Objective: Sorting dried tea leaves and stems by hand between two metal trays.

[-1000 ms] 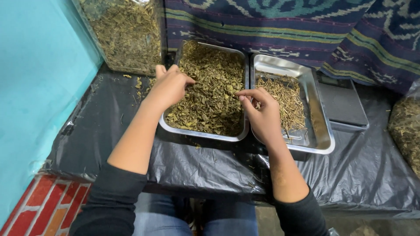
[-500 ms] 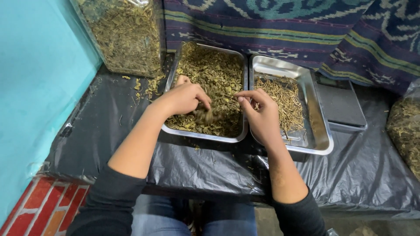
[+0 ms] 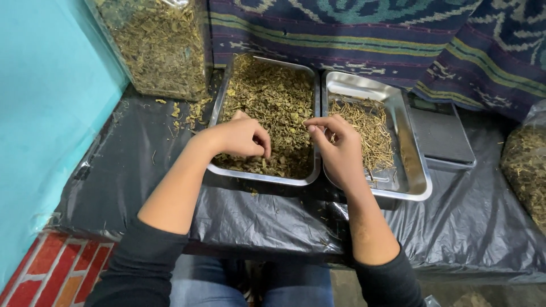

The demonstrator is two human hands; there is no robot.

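Right now the left hand [image 3: 242, 138] lies curled, knuckles up, in the dried green leaves [image 3: 273, 108] that fill the left steel tray [image 3: 260, 174], near that tray's front edge; the fingers are bent down into the leaves, and whether they grip any cannot be told. The right hand [image 3: 340, 149] hovers over the seam between the two trays, its thumb and forefinger pressed together at the tips above the leaves; what they pinch, if anything, is too small to make out, and the other fingers are loosely bent. The right steel tray [image 3: 410, 159] stands touching the left one and holds a thin layer of pale dry stems [image 3: 367, 128] toward its back and middle, with bare metal along its right side.

Both trays rest on a bench covered in black plastic sheeting [image 3: 267, 216], toward its back edge. A few loose leaves lie scattered on the sheeting just left of the leaf tray. At the back left corner stands a clear bag [image 3: 162, 45] packed with the same dried leaves, against a turquoise wall [image 3: 45, 102]. Just right of the stem tray sits a flat dark scale [image 3: 443, 133]. Another bag of leaves [image 3: 526, 170] shows at the right edge. A patterned blue cloth [image 3: 398, 40] hangs behind the trays.
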